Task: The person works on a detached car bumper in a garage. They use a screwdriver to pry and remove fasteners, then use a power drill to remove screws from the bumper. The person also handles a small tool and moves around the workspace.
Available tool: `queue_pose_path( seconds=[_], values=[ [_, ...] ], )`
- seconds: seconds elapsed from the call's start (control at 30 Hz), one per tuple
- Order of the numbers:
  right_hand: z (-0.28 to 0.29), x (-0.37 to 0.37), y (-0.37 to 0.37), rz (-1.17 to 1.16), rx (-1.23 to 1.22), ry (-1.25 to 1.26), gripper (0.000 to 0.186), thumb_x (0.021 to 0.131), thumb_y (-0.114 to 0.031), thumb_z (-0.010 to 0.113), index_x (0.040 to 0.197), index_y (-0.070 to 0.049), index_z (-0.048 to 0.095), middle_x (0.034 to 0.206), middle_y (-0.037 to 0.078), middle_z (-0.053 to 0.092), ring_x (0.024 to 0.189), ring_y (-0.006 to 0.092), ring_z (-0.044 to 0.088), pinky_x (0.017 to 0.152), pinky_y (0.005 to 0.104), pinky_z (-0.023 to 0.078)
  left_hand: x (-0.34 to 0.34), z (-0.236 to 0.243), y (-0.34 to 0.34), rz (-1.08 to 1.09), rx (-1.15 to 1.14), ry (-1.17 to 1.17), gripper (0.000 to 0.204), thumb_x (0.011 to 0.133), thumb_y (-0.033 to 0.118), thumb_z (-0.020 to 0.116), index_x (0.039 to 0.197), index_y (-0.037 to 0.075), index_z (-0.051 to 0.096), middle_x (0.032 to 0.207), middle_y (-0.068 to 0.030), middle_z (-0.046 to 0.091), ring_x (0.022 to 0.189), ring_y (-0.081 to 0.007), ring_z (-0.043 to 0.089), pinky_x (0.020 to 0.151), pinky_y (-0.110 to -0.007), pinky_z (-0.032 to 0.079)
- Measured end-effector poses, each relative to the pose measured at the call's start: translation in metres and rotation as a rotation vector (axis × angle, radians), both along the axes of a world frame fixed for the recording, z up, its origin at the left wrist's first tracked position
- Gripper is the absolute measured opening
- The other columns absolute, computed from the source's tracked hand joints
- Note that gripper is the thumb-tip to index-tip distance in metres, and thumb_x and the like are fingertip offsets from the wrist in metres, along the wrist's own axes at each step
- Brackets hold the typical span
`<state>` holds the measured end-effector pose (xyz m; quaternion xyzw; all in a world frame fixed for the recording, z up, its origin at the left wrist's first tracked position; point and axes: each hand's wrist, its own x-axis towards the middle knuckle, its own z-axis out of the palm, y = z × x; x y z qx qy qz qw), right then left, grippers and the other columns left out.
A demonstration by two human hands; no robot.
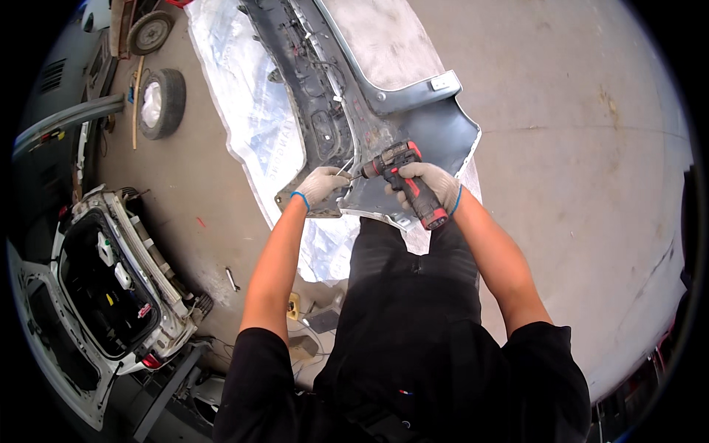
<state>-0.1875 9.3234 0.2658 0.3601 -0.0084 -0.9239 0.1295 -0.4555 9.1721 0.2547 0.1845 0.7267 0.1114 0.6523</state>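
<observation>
A cordless drill (405,166), black with red trim, is held by its grip in my gloved right hand (437,184). Its chuck points left, with a thin bit reaching toward the seam of a grey car bumper (417,136). At the bit's tip, my gloved left hand (323,186) has its fingers pinched together against the bumper's dark inner side. Whatever sits between those fingertips is too small to make out. A black inner panel (314,96) with wiring and clips runs along the bumper's left part.
Silvery-white sheeting (247,103) and a pale cloth (384,44) lie under the bumper. To the left are a loose tyre (164,103), a wheel (151,32) and a white car with its tailgate raised (148,325). A wrench-like tool (233,279) rests on the floor.
</observation>
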Motion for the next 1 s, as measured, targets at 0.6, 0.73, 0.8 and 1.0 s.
queue_pose_path(
  seconds=[0.6,0.73,0.8,1.0],
  values=[
    [-0.080,-0.057,-0.071,-0.186,-0.171,-0.429,0.042,0.096,-0.022,0.054,0.125,0.002,0.037,0.102,0.034,0.060,0.071,0.0348,0.067,0.059,0.0439,0.061,-0.028,-0.149,-0.021,-0.634,-0.418,-0.289,0.015,0.077,0.014,0.058,0.084,0.005,0.067,0.067,-0.0030,0.056,0.050,-0.0145,0.047,0.045,-0.032,0.039],
    [-0.079,-0.056,-0.077,-0.160,-0.180,-0.456,0.045,0.094,-0.022,0.054,0.127,0.003,0.035,0.099,0.033,0.061,0.068,0.0338,0.067,0.058,0.0428,0.061,-0.030,-0.145,-0.024,-0.629,-0.381,-0.263,0.021,0.076,0.015,0.058,0.090,0.006,0.071,0.066,-0.0036,0.057,0.049,-0.0145,0.047,0.044,-0.032,0.038],
    [-0.080,-0.055,-0.078,-0.162,-0.214,-0.469,0.046,0.094,-0.022,0.055,0.127,0.004,0.035,0.099,0.033,0.061,0.068,0.0339,0.067,0.058,0.0422,0.061,-0.031,-0.147,-0.027,-0.610,-0.353,-0.273,0.017,0.075,0.017,0.059,0.082,0.006,0.070,0.064,-0.0063,0.060,0.049,-0.0171,0.050,0.046,-0.036,0.038],
    [-0.079,-0.058,-0.081,-0.134,-0.204,-0.520,0.039,0.093,-0.021,0.057,0.121,0.002,0.042,0.088,0.029,0.063,0.067,0.0347,0.068,0.055,0.0438,0.061,-0.031,-0.147,-0.032,-0.582,-0.372,-0.283,0.021,0.075,0.016,0.058,0.087,0.005,0.071,0.064,-0.0055,0.059,0.047,-0.0167,0.050,0.045,-0.035,0.038]
  ],
)
